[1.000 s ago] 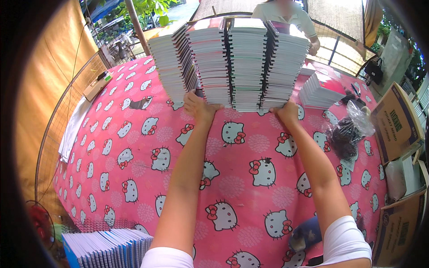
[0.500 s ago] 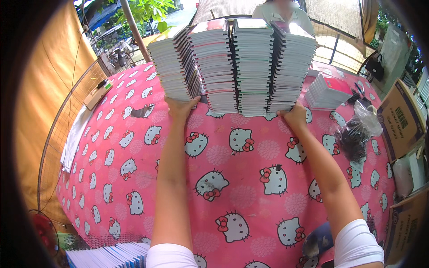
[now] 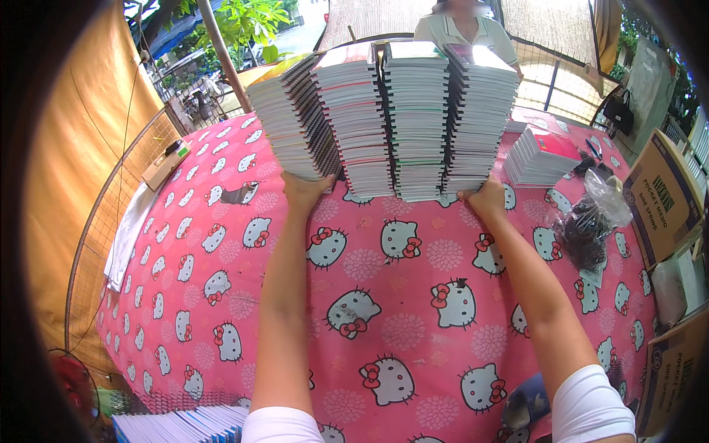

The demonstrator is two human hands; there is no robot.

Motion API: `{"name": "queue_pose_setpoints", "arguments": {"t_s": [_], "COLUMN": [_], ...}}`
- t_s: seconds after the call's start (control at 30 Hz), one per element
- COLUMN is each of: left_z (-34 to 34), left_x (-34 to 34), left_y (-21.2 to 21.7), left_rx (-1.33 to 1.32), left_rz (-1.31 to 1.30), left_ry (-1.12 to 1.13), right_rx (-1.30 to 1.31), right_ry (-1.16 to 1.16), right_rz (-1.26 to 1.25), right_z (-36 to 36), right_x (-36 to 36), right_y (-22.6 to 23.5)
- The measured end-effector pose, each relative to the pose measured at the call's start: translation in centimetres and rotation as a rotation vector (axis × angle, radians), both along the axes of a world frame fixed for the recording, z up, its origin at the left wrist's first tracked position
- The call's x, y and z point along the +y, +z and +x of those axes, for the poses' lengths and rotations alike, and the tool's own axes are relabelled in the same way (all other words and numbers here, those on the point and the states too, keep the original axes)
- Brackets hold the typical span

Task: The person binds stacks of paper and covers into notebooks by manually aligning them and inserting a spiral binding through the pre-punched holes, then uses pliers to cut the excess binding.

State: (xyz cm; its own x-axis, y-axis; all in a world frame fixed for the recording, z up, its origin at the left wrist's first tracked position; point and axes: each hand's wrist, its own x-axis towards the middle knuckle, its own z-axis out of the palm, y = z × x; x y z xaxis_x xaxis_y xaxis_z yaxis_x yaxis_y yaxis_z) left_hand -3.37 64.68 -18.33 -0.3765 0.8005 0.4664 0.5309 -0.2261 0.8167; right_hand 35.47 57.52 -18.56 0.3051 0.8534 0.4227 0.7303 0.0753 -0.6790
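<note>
Four tall stacks of spiral-bound notebooks stood side by side at the far part of the tabletop, which was covered by a pink cloth printed with white cartoon cats. The stacks leaned outward like a fan, their wire spines showing as dark ridged lines between the white page edges. The left hand pressed against the bottom corner of the leftmost stack, its grip spread flat under and against the paper. The right hand cupped the lower corner of the rightmost stack, its grip curled on the edge, so the block sat squeezed between both palms.

To the right, a brown cardboard box stood open at the tabletop's edge; what lay inside it could not be told. Beside it, a clear crinkled plastic bag held a mass of small dark pieces. A shorter pile of notebooks with a red cover lay behind the right hand. Another fanned pile of notebooks showed at the lower left. A person in a pale shirt stood beyond the stacks
</note>
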Motion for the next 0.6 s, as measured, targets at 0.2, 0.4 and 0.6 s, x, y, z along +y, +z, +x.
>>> {"name": "queue_pose_setpoints", "arguments": {"t_s": [0.2,0.4,0.6], "left_z": [4.4,4.2,3.8], "left_x": [-2.5,-2.5,-1.1], "left_y": [1.5,1.4,0.4], "left_rx": [-0.003,-0.023,-0.092], "left_rz": [0.065,0.009,0.267], "left_ry": [-0.029,-0.092,-0.229], "right_rx": [0.004,-0.055,0.013], "right_ry": [0.040,0.013,0.099], "right_rz": [0.047,0.015,0.020], "right_z": [0.0,0.3,1.0], "right_x": [-0.3,0.2,0.5], "right_y": [0.0,-0.1,-0.6]}}
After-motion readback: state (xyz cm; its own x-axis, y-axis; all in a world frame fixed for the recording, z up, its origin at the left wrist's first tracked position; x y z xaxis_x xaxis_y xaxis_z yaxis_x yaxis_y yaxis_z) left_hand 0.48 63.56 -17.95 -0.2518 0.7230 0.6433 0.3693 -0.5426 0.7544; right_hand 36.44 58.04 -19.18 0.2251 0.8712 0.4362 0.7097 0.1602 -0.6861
